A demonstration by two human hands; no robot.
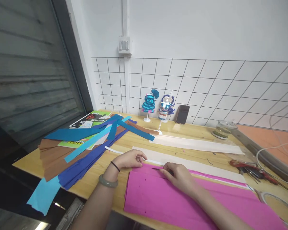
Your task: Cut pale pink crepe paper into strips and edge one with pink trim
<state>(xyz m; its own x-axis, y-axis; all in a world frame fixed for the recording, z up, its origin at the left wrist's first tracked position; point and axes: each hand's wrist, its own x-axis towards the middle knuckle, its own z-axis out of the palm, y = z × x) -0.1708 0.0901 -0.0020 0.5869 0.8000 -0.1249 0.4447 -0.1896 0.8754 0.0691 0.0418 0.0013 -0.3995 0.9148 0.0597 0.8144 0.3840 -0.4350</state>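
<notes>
A large folded sheet of pink crepe paper point(158, 195) lies along the front of the wooden table. At its far left corner, my left hand point(132, 158) has its fingers curled and closed on the paper's edge. My right hand point(179, 175) is closed around dark scissors point(156, 168), whose pointed tip lies on the pink paper and faces left. Most of the scissors' handle is hidden under my fingers. Just beyond both hands runs a cream paper strip point(206, 166), with a narrow pink strip point(218, 179) along its near side.
Blue, brown and purple paper strips point(74, 169) fan over magazines point(93, 116) at left, some overhanging the edge. Two paper figures point(148, 103) on stands and a phone point(182, 114) are at the back. A glass jar point(222, 129), tools point(254, 172) and white cable lie right.
</notes>
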